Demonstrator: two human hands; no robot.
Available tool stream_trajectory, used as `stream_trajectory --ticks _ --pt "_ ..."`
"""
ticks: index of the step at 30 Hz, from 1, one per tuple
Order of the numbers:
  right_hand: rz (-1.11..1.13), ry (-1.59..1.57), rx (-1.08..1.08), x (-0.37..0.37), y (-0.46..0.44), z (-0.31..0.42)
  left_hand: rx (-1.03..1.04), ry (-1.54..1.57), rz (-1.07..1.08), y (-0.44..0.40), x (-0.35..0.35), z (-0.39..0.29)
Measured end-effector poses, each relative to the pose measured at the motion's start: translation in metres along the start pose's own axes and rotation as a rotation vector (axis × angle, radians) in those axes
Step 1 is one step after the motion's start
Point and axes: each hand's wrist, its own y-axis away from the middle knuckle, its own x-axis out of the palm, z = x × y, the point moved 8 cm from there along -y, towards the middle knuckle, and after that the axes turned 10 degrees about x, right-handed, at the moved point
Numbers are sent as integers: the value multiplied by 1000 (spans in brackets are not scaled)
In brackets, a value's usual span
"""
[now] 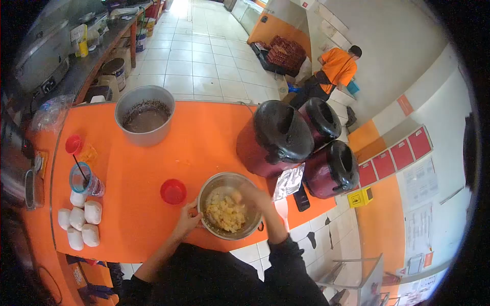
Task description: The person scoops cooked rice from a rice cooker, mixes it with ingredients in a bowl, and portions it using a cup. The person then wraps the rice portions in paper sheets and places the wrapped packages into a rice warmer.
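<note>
A round metal bowl (248, 228) stands near the front edge of the orange table, with a yellow, lumpy mixture (225, 212) inside. My left hand (189, 219) grips the bowl's left rim, thumb and fingers pressed round it. Over the right part of the bowl is my right hand (248, 196), blurred by motion; its fingertips are near the mixture, and whether it holds anything cannot be made out. To the left of the bowl sits a small red bowl (173, 192).
A deep metal pot (145, 116) stands at the back left. White rounded items (77, 218) and a plastic cup (87, 179) are at far left. Large dark-lidded containers (275, 137) stand right, beside foil (289, 182) and a phone (301, 199). A person (337, 69) stands beyond.
</note>
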Motion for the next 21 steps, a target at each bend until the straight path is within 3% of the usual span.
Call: stream_trajectory --ticks 1,2,4,7,10,13,14,16,20,21 --pt "-114 37 -17 9 5 16 7 -59 -4 -2 -1 -2" --pt "-374 248 -330 53 15 22 6 -68 2 -3 -4 1" --pt "-21 463 -226 14 48 100 -3 -92 25 -5 -8 12" --pt "97 439 -152 9 86 126 60 101 -5 -1 1 -11" --pt "62 431 -33 55 75 90 35 54 17 -1 0 -11" --pt "157 254 -50 -22 52 84 80 -13 -21 -11 -9 20" --pt "91 113 -176 7 52 64 71 -17 -24 -11 -8 18" --pt "175 244 -152 69 43 44 49 -34 -16 -8 -8 7" --pt "535 282 -57 -16 44 79 118 -22 -29 -7 -6 2" --pt "478 290 -57 16 37 53 122 13 -66 -8 -6 15"
